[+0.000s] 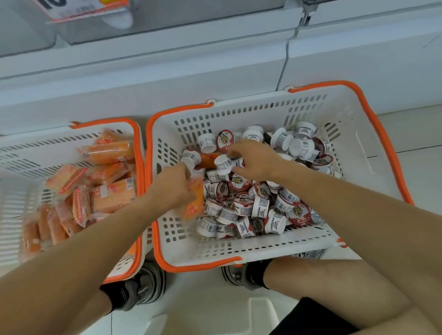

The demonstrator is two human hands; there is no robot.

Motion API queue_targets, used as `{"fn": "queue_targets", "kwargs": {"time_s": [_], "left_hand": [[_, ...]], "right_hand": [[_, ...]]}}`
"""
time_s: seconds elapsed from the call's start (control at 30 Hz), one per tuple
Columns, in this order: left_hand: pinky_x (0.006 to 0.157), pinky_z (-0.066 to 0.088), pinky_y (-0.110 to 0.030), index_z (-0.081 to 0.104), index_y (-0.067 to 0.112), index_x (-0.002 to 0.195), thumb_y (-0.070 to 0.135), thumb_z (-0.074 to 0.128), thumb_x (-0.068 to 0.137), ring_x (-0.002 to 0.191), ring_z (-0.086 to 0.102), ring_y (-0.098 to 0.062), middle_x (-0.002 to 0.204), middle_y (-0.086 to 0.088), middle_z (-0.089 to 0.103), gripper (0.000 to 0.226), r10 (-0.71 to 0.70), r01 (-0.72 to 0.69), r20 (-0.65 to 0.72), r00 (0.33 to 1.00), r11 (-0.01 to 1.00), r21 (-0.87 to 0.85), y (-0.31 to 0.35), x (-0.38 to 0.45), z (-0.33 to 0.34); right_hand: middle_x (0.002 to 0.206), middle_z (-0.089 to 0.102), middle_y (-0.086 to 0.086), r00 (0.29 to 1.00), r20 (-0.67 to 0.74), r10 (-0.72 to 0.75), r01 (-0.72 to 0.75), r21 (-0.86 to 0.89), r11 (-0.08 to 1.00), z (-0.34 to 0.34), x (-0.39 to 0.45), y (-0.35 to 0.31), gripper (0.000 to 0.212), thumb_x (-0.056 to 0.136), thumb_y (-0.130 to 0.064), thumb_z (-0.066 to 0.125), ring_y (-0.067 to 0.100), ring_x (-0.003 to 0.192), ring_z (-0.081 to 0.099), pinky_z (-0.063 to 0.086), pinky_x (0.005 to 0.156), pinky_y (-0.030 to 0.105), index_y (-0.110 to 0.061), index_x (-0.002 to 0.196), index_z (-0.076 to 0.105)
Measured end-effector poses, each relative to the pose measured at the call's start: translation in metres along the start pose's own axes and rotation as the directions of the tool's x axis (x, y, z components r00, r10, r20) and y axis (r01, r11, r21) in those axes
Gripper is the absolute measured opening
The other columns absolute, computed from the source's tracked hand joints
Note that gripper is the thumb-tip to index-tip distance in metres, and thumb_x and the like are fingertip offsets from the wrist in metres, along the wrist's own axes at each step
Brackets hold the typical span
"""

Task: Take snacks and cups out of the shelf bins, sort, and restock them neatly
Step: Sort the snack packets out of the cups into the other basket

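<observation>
While the person crouches over the floor (pixel 421 138), two dark shoes (pixel 141 288) show nearest, planted just behind two white baskets with orange rims, and a white step or stool (pixel 262 315) sits between the knees. Both bare forearms reach forward from the lower corners into the right basket (pixel 243 247). The left hand (pixel 175 184) has its grip curled round an orange snack pack (pixel 195 202), which it holds at the left side of this basket, against the heap of cups (pixel 257 206). The right hand (pixel 255 158) lies palm down on top of the heap a little farther in, its fingers bent down among the cups; whether this grip is grasping one of them or merely touching cannot be told, since the fingertips are hidden. The cups are small, white-walled tubs with red lids bearing a tiger face, tumbled every way and filling most of the basket floor. One more orange pack (pixel 208 159) lies among them just beyond the left hand, between the two hands. The left basket (pixel 138 150) stands touching the right one, side by side, and holds a loose pile of the same orange packs (pixel 109 187). Beyond both baskets rises the white base of the shelf (pixel 160 76), and above it clear bins (pixel 178 19) with an orange-edged price tag (pixel 81 6) at the top left.
</observation>
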State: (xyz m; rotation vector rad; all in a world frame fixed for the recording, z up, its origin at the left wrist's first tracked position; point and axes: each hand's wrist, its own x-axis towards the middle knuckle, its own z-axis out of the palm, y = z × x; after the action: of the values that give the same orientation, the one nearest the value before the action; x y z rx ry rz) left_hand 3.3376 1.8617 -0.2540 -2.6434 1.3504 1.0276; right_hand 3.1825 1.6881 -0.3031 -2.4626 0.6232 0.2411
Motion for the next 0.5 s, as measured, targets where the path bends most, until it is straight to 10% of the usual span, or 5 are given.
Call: {"fn": "queue_targets", "kwargs": {"time_s": [0.23, 0.5], "left_hand": [[0.056, 0.045, -0.013, 0.059, 0.024, 0.108, 0.020, 0.075, 0.080, 0.073, 0.060, -0.001, 0.086, 0.015, 0.061, 0.032, 0.007, -0.070, -0.212, 0.977, 0.955, -0.289, -0.028, -0.045, -0.055], [0.055, 0.043, -0.008, 0.062, 0.028, 0.107, 0.027, 0.076, 0.081, 0.077, 0.061, 0.001, 0.090, 0.016, 0.064, 0.029, -0.032, -0.083, -0.201, 0.979, 0.840, -0.537, -0.070, -0.044, -0.054]], "right_hand": [[0.126, 0.065, 0.007, 0.992, 0.045, -0.116, 0.118, -0.037, 0.992, 0.025, 0.051, -0.034, 0.041, 0.090, -0.030, 0.070, 0.027, 0.115, 0.059, 0.046, 0.098, 0.036, -0.014, 0.127, 0.064], [0.166, 0.020, -0.003, 0.986, 0.144, -0.080, 0.153, -0.621, 0.768, 0.019, 0.076, -0.042, 0.070, 0.095, -0.047, 0.055, 0.028, 0.150, 0.021, 0.018, 0.120, 0.046, -0.034, 0.157, 0.025]]}}
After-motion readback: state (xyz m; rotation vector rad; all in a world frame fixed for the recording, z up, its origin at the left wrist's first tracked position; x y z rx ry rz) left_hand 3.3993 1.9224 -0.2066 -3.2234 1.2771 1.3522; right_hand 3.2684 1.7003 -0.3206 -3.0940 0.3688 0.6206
